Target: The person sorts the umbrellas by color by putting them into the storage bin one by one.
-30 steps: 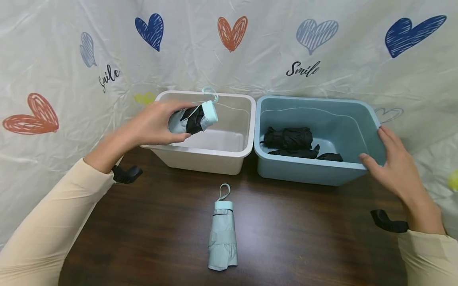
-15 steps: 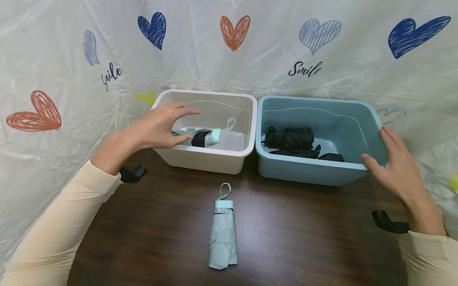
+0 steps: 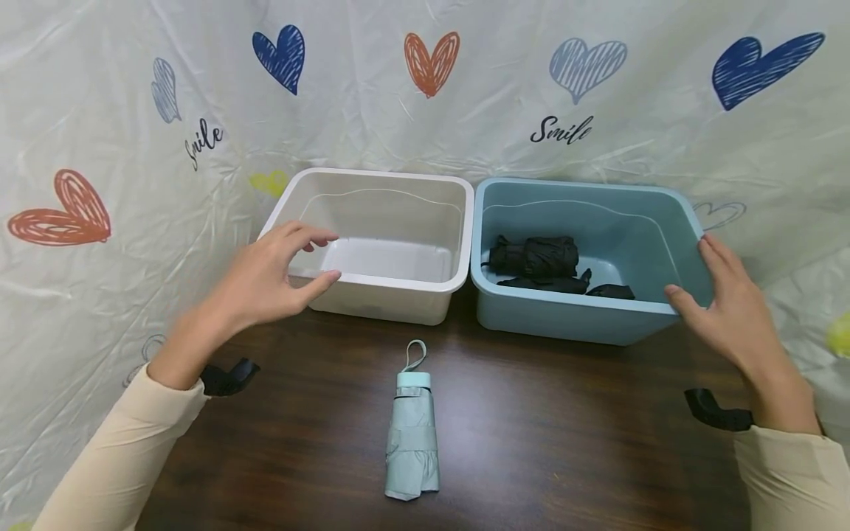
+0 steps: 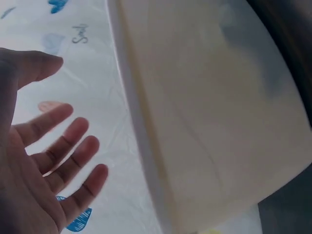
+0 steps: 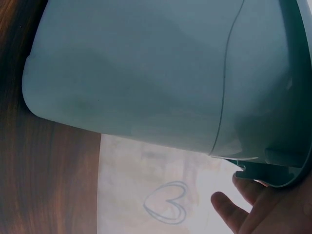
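My left hand (image 3: 275,276) hovers at the left front corner of the white bin (image 3: 378,282), thumb and fingers spread with nothing between them. In the left wrist view, its fingers (image 4: 80,156) are apart from the bin wall. At the right front corner of the blue bin (image 3: 578,313), my right hand (image 3: 730,310) holds the rim, fingers (image 5: 226,209) along the outside. Black folded umbrellas (image 3: 541,258) lie in the blue bin. A pale mint folded umbrella (image 3: 412,442) with a wrist loop lies on the table. The umbrella dropped in the white bin is hidden from view.
Both bins stand side by side at the back of the dark wooden table (image 3: 518,413). Behind them hangs a white sheet (image 3: 358,96) printed with hearts and words.
My left hand has let go of a mint-and-black folded umbrella, which fell into the white bin. The hand then drew back down and left. My right hand stayed at the blue bin.
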Demonstrator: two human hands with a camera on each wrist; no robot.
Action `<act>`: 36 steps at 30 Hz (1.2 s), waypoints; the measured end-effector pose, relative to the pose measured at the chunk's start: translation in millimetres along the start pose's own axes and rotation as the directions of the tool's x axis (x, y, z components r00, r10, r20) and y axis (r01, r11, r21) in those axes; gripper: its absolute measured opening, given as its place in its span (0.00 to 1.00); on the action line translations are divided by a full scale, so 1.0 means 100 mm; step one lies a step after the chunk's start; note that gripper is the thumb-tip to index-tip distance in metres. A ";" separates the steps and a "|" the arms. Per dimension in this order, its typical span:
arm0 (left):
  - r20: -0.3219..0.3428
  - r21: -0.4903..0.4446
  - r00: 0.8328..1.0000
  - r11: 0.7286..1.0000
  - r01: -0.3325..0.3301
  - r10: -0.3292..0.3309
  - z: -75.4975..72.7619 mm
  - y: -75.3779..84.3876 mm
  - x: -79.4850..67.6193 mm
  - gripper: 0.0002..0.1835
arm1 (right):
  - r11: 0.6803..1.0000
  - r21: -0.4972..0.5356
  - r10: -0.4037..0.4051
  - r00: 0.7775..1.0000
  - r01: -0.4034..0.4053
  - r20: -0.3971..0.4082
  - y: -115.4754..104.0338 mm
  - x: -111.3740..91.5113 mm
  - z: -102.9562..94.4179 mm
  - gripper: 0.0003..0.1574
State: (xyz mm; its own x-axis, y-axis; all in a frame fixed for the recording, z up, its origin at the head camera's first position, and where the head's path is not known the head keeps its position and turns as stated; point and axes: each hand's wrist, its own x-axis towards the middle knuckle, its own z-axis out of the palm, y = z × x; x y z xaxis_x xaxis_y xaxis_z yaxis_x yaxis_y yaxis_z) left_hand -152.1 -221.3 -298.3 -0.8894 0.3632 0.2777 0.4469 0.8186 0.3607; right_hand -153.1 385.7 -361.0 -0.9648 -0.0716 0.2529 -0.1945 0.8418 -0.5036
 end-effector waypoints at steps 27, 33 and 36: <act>0.082 -0.228 0.982 0.956 0.186 -0.172 0.71 0.35 -0.75 0.31 | 1.000 0.002 0.013 1.000 -0.013 -0.016 -0.01 -0.02 0.00 0.51; 0.151 -0.258 0.966 0.935 0.242 -0.208 0.88 0.38 -0.81 0.31 | 1.000 -0.004 0.020 1.000 -0.020 -0.011 -0.02 -0.02 0.01 0.52; 0.187 -0.257 0.956 0.929 0.268 -0.225 0.94 0.40 -0.84 0.32 | 1.000 -0.007 0.019 1.000 -0.019 -0.007 -0.02 -0.02 0.00 0.52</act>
State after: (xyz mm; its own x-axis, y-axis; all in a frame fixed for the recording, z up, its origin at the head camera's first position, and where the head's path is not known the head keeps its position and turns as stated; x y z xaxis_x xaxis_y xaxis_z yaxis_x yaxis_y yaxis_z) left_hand -68.8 -177.7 -391.0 -0.9689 0.2467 0.0179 0.2011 0.7434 0.6379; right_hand -151.1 384.3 -361.1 -0.9671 -0.0516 0.2493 -0.1747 0.8468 -0.5024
